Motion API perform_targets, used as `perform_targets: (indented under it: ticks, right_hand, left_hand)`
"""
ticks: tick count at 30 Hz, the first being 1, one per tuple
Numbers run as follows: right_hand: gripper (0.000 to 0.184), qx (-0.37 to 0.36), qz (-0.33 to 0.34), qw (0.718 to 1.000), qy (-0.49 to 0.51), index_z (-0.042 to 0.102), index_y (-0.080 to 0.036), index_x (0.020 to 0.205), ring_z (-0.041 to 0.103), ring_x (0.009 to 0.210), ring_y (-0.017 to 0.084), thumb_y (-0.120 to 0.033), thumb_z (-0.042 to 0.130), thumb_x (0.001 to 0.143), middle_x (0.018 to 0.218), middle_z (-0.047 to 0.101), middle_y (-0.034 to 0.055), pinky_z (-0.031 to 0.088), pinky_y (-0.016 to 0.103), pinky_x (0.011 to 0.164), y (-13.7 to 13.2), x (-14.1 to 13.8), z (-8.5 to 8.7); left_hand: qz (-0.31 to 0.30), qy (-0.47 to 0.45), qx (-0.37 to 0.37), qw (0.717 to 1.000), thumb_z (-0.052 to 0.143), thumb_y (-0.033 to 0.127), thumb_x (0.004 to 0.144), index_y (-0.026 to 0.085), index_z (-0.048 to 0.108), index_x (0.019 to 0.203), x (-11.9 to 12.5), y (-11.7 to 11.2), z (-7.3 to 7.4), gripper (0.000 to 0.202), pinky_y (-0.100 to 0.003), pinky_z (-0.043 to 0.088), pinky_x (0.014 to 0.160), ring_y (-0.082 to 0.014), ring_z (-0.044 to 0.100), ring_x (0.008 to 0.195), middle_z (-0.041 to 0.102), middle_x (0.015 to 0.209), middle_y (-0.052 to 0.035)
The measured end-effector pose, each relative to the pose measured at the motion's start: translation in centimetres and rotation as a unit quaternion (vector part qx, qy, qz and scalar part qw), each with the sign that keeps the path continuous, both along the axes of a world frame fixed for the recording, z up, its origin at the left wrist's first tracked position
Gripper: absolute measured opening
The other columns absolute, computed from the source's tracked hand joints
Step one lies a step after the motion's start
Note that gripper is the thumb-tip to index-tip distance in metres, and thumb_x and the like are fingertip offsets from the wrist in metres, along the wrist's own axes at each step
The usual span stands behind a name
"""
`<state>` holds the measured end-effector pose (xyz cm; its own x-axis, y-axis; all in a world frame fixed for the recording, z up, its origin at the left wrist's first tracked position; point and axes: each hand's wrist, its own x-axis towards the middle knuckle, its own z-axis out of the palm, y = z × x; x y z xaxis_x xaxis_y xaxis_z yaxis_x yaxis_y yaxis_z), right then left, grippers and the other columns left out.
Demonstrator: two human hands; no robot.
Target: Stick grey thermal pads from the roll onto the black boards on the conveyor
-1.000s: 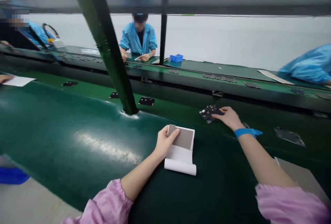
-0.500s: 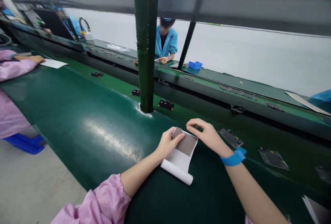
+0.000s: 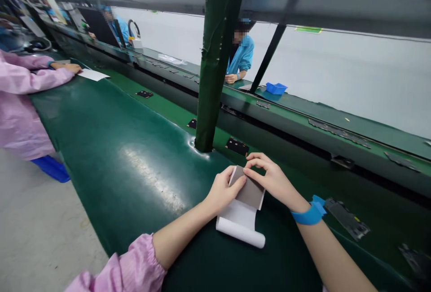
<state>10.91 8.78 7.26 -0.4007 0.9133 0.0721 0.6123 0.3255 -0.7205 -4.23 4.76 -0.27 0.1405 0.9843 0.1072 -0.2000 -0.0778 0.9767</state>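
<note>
My left hand (image 3: 224, 191) is closed on a white paper strip (image 3: 239, 214), its thumb lying across a flat grey rectangular sheet (image 3: 251, 192) on the strip's upper part. Toward me the strip ends in a white roll (image 3: 240, 232) just above the green table. My right hand (image 3: 269, 177) pinches at the top edge of the grey sheet, thumb and forefinger together; the fingertips partly hide that edge. A blue band (image 3: 310, 211) circles my right wrist.
A green post (image 3: 218, 67) rises beyond my hands. Dark flat parts (image 3: 237, 146) lie along the green strip behind, with more (image 3: 348, 218) at right. A co-worker in pink (image 3: 27, 103) handles a white sheet (image 3: 94, 74) at left. Across stands a blue tray (image 3: 276, 88).
My right hand has come from just beside the grey sheet onto its top edge. The camera view has shifted to the right. The left hand keeps its hold.
</note>
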Motion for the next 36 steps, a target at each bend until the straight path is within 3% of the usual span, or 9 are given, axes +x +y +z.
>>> perform_targets:
  ticks: [4,8,12,16,22,28,33,36]
  right_hand:
    - [0.044,-0.036,0.013,0.999,0.025,0.063,-0.021,0.072,0.055,0.095,0.029,-0.064,0.060,0.078,0.105,0.053,0.0091,0.047,0.040,0.083,1.5,0.4,-0.8]
    - [0.057,-0.022,-0.037,0.999,0.028,0.063,-0.019,0.077,0.057,0.095,0.030,-0.075,0.058,0.075,0.104,0.057,0.0118,0.048,0.039,0.080,5.0,2.9,-2.6]
    - [0.065,0.024,-0.083,0.996,-0.035,0.062,-0.018,0.075,0.057,0.085,0.034,-0.082,0.051,0.068,0.087,0.061,0.0135,0.046,0.048,0.079,9.8,6.0,-5.0]
    - [0.062,0.044,-0.081,0.994,-0.056,0.061,-0.021,0.068,0.052,0.098,0.037,-0.081,0.052,0.064,0.085,0.060,0.0141,0.041,0.051,0.088,12.5,7.7,-7.1]
    - [0.058,0.026,-0.068,0.994,-0.080,0.067,-0.021,0.071,0.050,0.104,0.036,-0.077,0.051,0.066,0.095,0.058,0.0141,0.040,0.048,0.095,12.6,9.0,-8.3]
    - [0.055,0.034,-0.094,0.991,-0.094,0.061,-0.021,0.069,0.047,0.108,0.037,-0.075,0.052,0.065,0.094,0.056,0.0147,0.036,0.051,0.100,12.1,9.7,-8.7]
    - [0.062,0.031,-0.153,0.984,-0.086,0.052,-0.020,0.084,0.054,0.090,0.035,-0.077,0.056,0.059,0.089,0.056,0.0134,0.046,0.049,0.082,11.4,10.4,-8.3]
    - [0.065,0.033,-0.181,0.981,-0.068,0.051,-0.019,0.093,0.057,0.088,0.032,-0.078,0.048,0.068,0.091,0.058,0.0132,0.048,0.045,0.078,10.2,10.0,-6.8]
  left_hand:
    - [0.016,-0.037,-0.030,0.999,0.053,0.042,0.087,0.015,0.058,0.098,0.3,0.6,-1.0,0.030,-0.025,0.041,0.072,-0.0177,0.055,0.082,0.060,0.090,-0.0047]
    - [0.021,-0.050,-0.062,0.997,0.054,0.041,0.085,0.014,0.058,0.097,0.6,1.1,-1.8,0.030,-0.025,0.041,0.073,-0.0185,0.056,0.084,0.061,0.090,-0.0052]
    - [-0.002,-0.042,-0.065,0.997,0.055,0.039,0.085,0.014,0.058,0.098,0.6,1.1,-1.5,0.028,-0.026,0.042,0.074,-0.0200,0.058,0.088,0.062,0.094,-0.0054]
    - [-0.005,-0.028,-0.063,0.998,0.055,0.036,0.086,0.015,0.059,0.099,0.5,0.8,-1.0,0.025,-0.026,0.043,0.074,-0.0196,0.060,0.089,0.063,0.095,-0.0045]
    - [0.007,-0.017,-0.058,0.998,0.056,0.036,0.086,0.015,0.059,0.096,0.5,0.7,-0.9,0.023,-0.024,0.042,0.073,-0.0178,0.059,0.086,0.063,0.092,-0.0033]
    - [0.005,-0.010,-0.062,0.998,0.056,0.039,0.086,0.015,0.058,0.094,0.5,0.6,-0.8,0.026,-0.024,0.040,0.068,-0.0165,0.057,0.081,0.061,0.087,-0.0024]
    - [0.003,-0.018,-0.059,0.998,0.055,0.037,0.086,0.015,0.058,0.093,0.4,0.6,-0.9,0.023,-0.024,0.040,0.070,-0.0166,0.057,0.083,0.062,0.088,-0.0022]
    - [0.008,-0.017,-0.056,0.998,0.051,0.035,0.087,0.015,0.059,0.093,0.4,0.5,-1.0,0.022,-0.024,0.040,0.071,-0.0170,0.057,0.084,0.063,0.090,-0.0025]
